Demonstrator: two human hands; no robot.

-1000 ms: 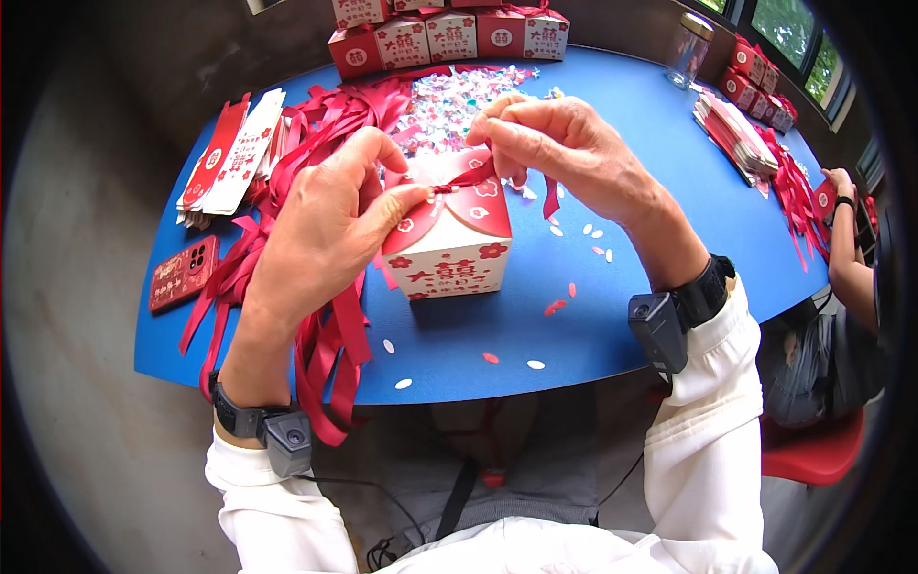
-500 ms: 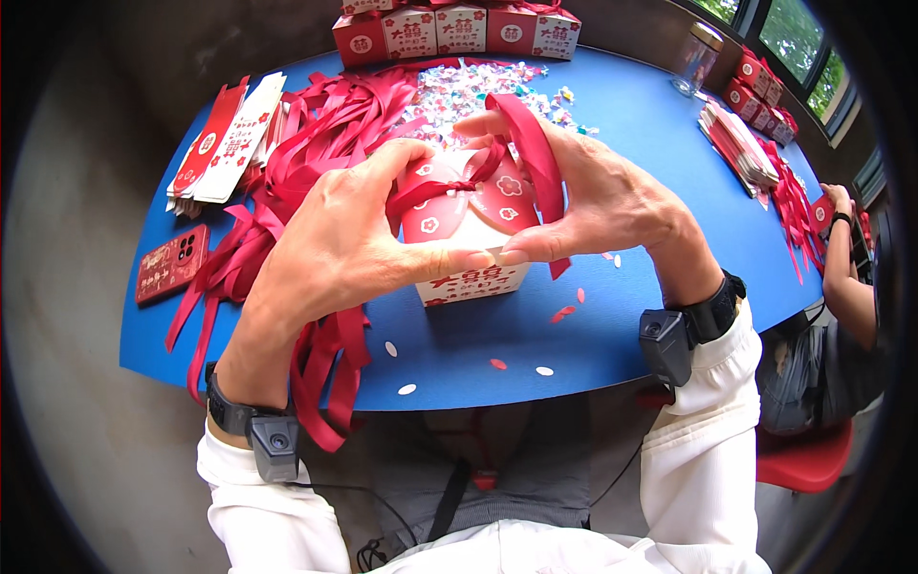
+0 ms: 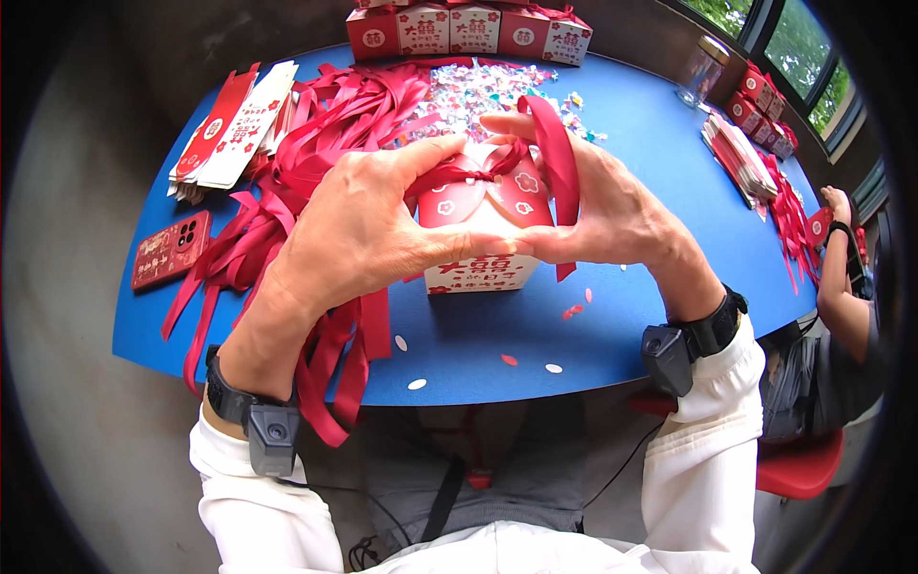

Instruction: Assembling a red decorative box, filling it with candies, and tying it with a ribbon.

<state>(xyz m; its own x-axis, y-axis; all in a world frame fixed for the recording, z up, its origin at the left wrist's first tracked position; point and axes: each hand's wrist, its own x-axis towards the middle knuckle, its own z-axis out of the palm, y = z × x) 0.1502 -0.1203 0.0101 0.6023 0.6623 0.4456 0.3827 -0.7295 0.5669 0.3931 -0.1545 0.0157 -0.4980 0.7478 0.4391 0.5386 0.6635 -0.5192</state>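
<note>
I hold the small red-and-white gift box [image 3: 483, 234] upright on the blue table [image 3: 622, 325], its petal-shaped top flaps pointing up toward me. My left hand [image 3: 359, 230] and right hand [image 3: 602, 206] wrap it from both sides, fingers closed on a red ribbon [image 3: 555, 153] that crosses the top left to right.

We count one small gift box [image 3: 483, 251] between our two hands, the left hand [image 3: 359, 230] and the right hand [image 3: 612, 215]. Four more boxes [image 3: 469, 29] stand in a row at the table's far edge. One red phone [image 3: 170, 251] lies at left, one glass jar [image 3: 700, 72] at right. Ribbons [image 3: 335, 115] are too tangled to count.
</note>
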